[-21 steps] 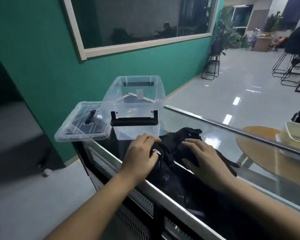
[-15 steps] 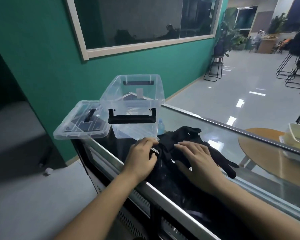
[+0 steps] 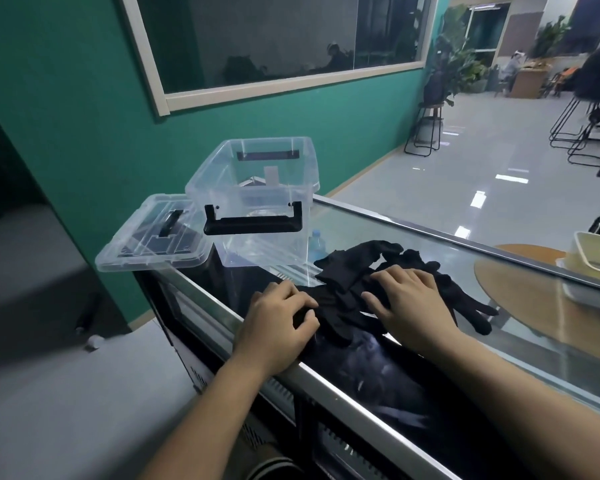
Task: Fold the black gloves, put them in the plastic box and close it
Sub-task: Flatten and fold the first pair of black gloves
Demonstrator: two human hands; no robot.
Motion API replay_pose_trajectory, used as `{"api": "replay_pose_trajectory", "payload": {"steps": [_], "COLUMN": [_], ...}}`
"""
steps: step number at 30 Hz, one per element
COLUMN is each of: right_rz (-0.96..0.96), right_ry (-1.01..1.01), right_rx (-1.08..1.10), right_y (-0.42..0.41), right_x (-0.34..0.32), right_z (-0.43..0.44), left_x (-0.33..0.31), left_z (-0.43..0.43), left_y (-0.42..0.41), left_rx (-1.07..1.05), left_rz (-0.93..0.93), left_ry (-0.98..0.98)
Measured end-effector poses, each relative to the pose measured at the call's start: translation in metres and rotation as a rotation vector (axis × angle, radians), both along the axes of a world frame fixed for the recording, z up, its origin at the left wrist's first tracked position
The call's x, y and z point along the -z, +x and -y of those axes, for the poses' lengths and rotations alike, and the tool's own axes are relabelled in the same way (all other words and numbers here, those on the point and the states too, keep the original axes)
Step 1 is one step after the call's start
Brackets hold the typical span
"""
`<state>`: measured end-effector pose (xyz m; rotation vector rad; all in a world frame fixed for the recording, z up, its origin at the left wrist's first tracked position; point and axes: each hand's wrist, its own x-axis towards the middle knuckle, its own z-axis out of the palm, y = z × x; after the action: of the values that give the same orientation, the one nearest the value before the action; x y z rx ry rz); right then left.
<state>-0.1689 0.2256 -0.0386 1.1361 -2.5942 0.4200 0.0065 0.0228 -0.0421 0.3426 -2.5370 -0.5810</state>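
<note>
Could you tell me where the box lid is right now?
The lid lies off the box, against its left side, at the counter's far-left corner.

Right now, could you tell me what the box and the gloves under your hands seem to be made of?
Box: clear, glossy, hard-looking plastic; the counter shows through its walls. Gloves: black, matte, probably knit fabric, since they crumple softly.

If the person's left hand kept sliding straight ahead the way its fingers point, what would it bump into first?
Probably the black gloves: the left hand points up and right, its fingertips already at their near edge. The plastic box sits further back and left.
</note>
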Motion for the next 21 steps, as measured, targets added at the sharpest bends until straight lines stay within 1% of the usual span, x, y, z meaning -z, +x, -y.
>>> {"api": "replay_pose_trajectory", "payload": {"steps": [6, 8, 10, 12, 14, 20, 21], "right_rz": [-0.070, -0.095, -0.084, -0.037, 0.009, 0.032, 0.036], "right_ry": [-0.092, -0.176, -0.232, -0.185, -0.102, -0.106, -0.107], "right_rx": [0.015, -0.057, -0.214, -0.384, -0.475, -0.452, -0.450], "right_y": [-0.002, 0.005, 0.016, 0.027, 0.031, 0.022, 0.022], "right_x": [-0.001, -0.004, -0.006, -0.004, 0.002, 0.005, 0.006], "right_z": [-0.002, 0.001, 0.006, 0.009, 0.010, 0.010, 0.010], "left_x": [0.010, 0.014, 0.016, 0.014, 0.007, -0.012, -0.013], "left_z": [-0.017, -0.026, -0.035, -0.045, -0.051, -0.033, -0.029], "left_y": [0.017, 0.020, 0.023, 0.027, 0.031, 0.025, 0.023], "left_rx": [0.022, 0.004, -0.017, -0.022, -0.009, 0.079, 0.104], "left_rz": [-0.107, -0.126, -0.128, -0.106, -0.085, -0.053, -0.031], "left_ry": [0.102, 0.126, 0.103, 0.062, 0.033, 0.028, 0.050]}}
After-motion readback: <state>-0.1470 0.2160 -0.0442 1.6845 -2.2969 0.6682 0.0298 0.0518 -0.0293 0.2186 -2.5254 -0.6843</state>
